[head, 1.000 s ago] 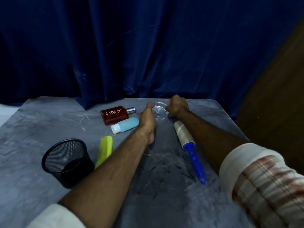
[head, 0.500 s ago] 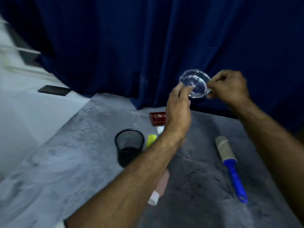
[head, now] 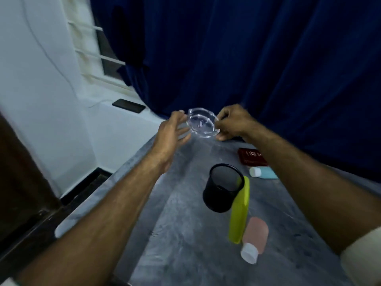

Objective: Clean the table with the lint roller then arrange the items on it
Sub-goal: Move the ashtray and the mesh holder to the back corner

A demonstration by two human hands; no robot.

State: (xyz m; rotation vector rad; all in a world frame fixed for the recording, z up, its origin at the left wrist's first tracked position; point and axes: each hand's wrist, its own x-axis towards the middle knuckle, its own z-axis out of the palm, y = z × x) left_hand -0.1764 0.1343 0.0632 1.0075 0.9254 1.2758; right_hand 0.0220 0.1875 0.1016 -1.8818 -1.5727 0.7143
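Note:
A clear glass ashtray (head: 202,125) hangs in the air over the far left corner of the grey table (head: 181,240). My right hand (head: 233,122) pinches its right rim. My left hand (head: 173,133) is beside its left rim with the fingers spread; only the fingertips seem to touch it. On the table stand a black mesh cup (head: 222,187), a lime-green comb (head: 240,211), a pink bottle with a white cap (head: 255,238), a blue bottle (head: 263,172) and a dark red perfume box (head: 251,155). The lint roller is out of view.
A dark blue curtain (head: 247,58) hangs behind the table. At the left is a white wall with a window ledge carrying a black phone (head: 128,105). The floor beside the table's left edge is dark.
The view has swung left, so the lint roller has left the frame. The ashtray was lifted off the table and carried left. My left hand has opened beside it.

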